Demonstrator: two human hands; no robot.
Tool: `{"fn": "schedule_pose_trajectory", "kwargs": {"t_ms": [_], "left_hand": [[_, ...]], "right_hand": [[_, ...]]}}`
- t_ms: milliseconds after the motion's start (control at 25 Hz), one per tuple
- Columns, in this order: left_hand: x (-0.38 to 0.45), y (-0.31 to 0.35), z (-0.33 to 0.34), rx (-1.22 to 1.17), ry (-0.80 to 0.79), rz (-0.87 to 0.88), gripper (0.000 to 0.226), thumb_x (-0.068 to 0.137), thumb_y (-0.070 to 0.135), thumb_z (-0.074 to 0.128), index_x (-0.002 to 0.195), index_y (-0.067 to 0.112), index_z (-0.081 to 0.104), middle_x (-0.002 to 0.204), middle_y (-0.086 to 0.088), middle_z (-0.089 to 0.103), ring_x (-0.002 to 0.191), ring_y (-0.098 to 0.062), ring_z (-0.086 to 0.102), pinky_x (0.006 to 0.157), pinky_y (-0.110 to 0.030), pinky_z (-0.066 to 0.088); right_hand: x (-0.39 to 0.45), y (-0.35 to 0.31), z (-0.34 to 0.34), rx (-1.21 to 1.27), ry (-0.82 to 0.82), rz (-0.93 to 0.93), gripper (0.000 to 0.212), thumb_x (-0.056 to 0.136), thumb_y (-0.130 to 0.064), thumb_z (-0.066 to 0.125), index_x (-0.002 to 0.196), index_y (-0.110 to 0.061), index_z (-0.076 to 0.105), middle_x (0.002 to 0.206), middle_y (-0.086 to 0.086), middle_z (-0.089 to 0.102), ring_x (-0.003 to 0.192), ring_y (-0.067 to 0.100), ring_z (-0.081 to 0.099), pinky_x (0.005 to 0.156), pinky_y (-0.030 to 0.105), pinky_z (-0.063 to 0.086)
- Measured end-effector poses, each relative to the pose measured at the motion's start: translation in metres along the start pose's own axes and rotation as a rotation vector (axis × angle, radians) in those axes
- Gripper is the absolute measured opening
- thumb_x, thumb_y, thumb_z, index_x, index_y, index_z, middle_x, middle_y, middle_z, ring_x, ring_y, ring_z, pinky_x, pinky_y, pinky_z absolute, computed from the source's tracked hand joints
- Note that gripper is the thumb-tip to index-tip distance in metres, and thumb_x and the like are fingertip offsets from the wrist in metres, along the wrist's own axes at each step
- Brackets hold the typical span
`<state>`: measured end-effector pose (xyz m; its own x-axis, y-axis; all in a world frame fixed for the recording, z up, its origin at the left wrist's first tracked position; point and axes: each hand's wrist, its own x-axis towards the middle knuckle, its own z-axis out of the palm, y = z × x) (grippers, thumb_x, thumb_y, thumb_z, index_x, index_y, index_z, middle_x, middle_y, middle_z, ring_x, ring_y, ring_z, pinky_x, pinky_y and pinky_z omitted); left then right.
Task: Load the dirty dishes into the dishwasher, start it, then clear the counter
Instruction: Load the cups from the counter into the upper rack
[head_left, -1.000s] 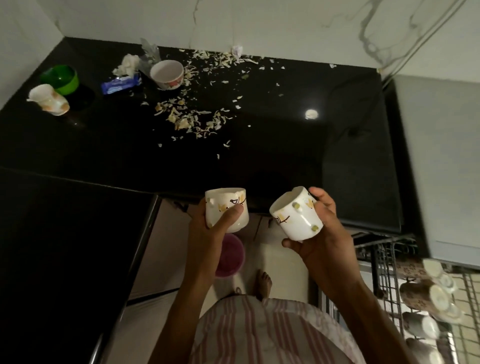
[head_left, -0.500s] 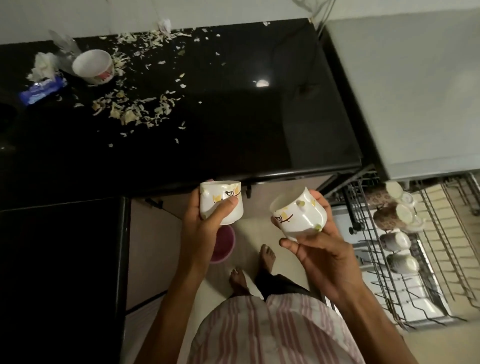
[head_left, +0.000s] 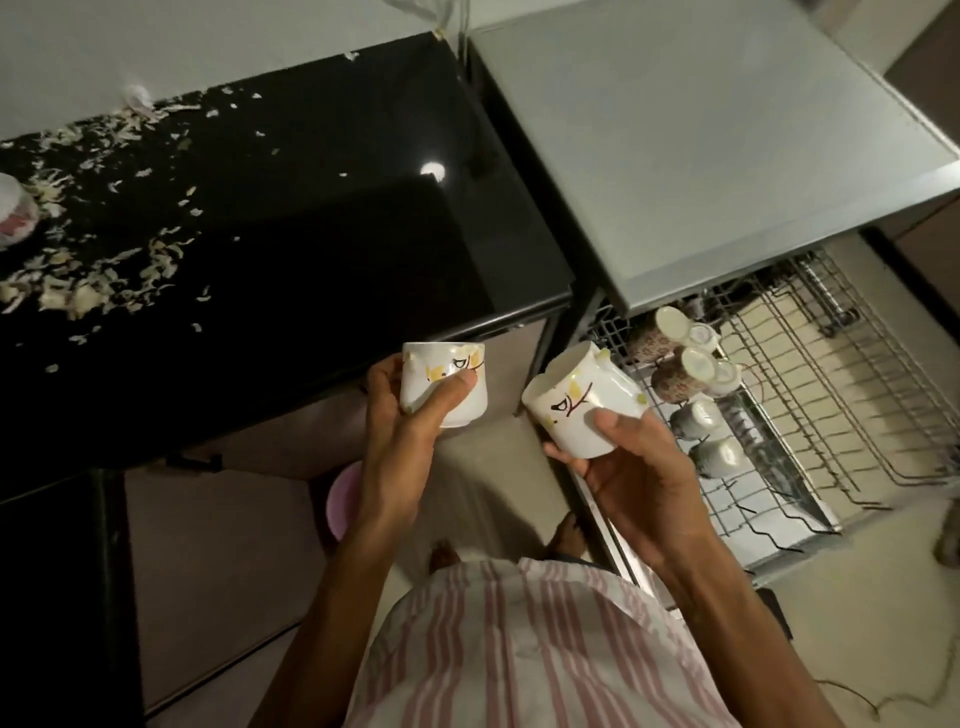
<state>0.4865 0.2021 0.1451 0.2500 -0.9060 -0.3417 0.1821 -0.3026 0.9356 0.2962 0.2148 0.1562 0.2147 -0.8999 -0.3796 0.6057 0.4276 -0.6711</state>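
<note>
Rack (head_left: 810, 415) now fuller in view; left hand (head_left: 400, 431) and right hand (head_left: 639, 467) each grasp a cup, handles hidden

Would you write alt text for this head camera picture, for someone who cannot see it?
A person holds a white cup in the left hand and another in the right hand, beside a pulled-out dishwasher rack already holding cups. Pale scraps litter the black counter.

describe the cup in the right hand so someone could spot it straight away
Start at the pulled-out wire dishwasher rack on the right. At its near-left corner, the right hand grips a white cup with yellow and dark markings. Unlike the upright twin in the left hand, it is tilted, mouth facing left.
</note>
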Motion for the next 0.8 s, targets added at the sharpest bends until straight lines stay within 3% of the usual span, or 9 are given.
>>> {"fn": "schedule_pose_trajectory", "kwargs": {"t_ms": [80, 320, 440, 520, 680, 800], "left_hand": [[-0.001, -0.002, 0.033, 0.011, -0.022, -0.003, 0.055, 0.070, 0.034, 0.073, 0.120, 0.028, 0.051, 0.115, 0.006, 0.066, 0.099, -0.007, 0.068, 0.076, -0.022, 0.055], [-0.001, -0.021, 0.117, 0.024, -0.034, -0.077, 0.053, 0.066, 0.036, 0.077, 0.111, 0.029, 0.052, 0.111, 0.002, 0.068, 0.099, -0.014, 0.069, 0.086, -0.040, 0.056], [-0.004, -0.033, 0.153, 0.064, -0.057, -0.130, 0.066, 0.062, 0.042, 0.078, 0.119, 0.021, 0.052, 0.114, -0.001, 0.068, 0.101, -0.017, 0.068, 0.083, -0.040, 0.058], [-0.005, -0.041, 0.175, 0.099, -0.074, -0.157, 0.063, 0.066, 0.037, 0.078, 0.119, 0.017, 0.052, 0.115, -0.003, 0.067, 0.101, -0.017, 0.068, 0.080, -0.038, 0.059], [-0.003, -0.058, 0.206, 0.159, -0.142, -0.226, 0.042, 0.083, 0.019, 0.073, 0.119, 0.013, 0.052, 0.114, -0.004, 0.067, 0.103, -0.019, 0.067, 0.081, -0.038, 0.059], [0.011, -0.079, 0.227, 0.260, -0.232, -0.273, 0.043, 0.081, 0.023, 0.076, 0.117, 0.017, 0.052, 0.115, -0.003, 0.067, 0.101, -0.017, 0.068, 0.082, -0.039, 0.059]], "right_hand": [[-0.005, -0.019, -0.024, -0.032, 0.052, 0.000, 0.092, 0.051, -0.027, 0.092, 0.129, 0.001, 0.052, 0.116, 0.019, 0.065, 0.104, 0.031, 0.065, 0.076, 0.036, 0.059], [-0.018, -0.058, -0.097, -0.081, 0.206, -0.019, 0.053, 0.071, -0.008, 0.067, 0.121, -0.004, 0.053, 0.104, 0.016, 0.066, 0.085, 0.027, 0.068, 0.060, 0.029, 0.056], [-0.024, -0.075, -0.134, -0.079, 0.243, -0.071, 0.045, 0.079, -0.011, 0.061, 0.122, -0.021, 0.054, 0.117, 0.014, 0.058, 0.096, 0.037, 0.065, 0.061, 0.034, 0.055], [-0.027, -0.085, -0.158, -0.080, 0.285, -0.060, 0.039, 0.081, -0.014, 0.060, 0.118, -0.027, 0.057, 0.127, 0.015, 0.053, 0.103, 0.039, 0.064, 0.064, 0.037, 0.056], [-0.030, -0.098, -0.201, -0.025, 0.378, -0.061, 0.054, 0.072, -0.001, 0.062, 0.120, -0.024, 0.054, 0.128, 0.013, 0.054, 0.098, 0.026, 0.067, 0.069, 0.033, 0.056], [-0.024, -0.104, -0.233, -0.046, 0.489, -0.075, 0.071, 0.066, 0.018, 0.061, 0.121, -0.025, 0.051, 0.125, 0.010, 0.054, 0.100, 0.026, 0.065, 0.071, 0.032, 0.057]]}}
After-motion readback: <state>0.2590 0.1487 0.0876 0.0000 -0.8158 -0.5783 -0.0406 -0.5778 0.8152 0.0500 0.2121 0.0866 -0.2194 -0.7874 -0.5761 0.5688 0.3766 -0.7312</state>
